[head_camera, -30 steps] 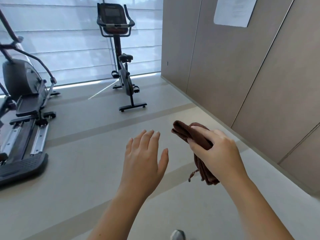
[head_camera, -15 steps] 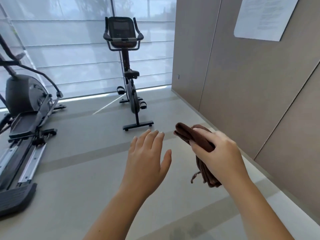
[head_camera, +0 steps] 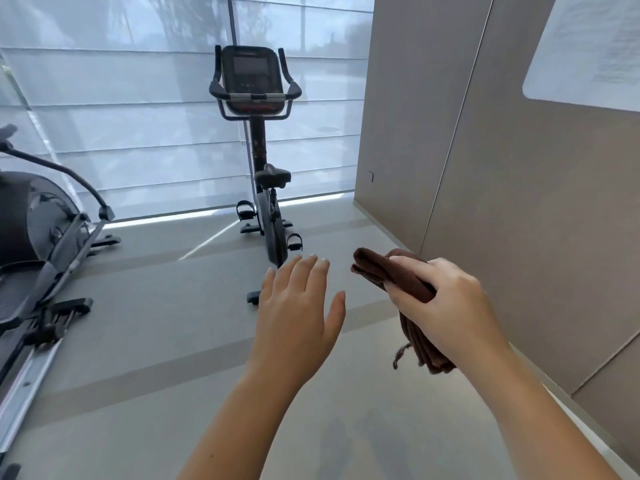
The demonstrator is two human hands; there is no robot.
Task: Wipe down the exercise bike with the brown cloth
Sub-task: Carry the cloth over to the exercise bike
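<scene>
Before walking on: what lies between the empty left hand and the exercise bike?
Head view: only bare grey floor between left hand and exercise bike.

The exercise bike (head_camera: 265, 174) stood on the floor (head_camera: 138, 341) ahead, in front of a window with lowered blinds (head_camera: 121, 116). A second exercise machine (head_camera: 41, 254) stood to its left, well apart. A wall (head_camera: 485, 185) ran along the right side, with a sheet of paper (head_camera: 588, 50) on it high up. Nearest the viewer, the left hand (head_camera: 298, 310) hovered in front of the bike's base, and the right hand (head_camera: 446, 306), to its right and apart from it, held the cloth (head_camera: 384, 275) near the wall.
</scene>
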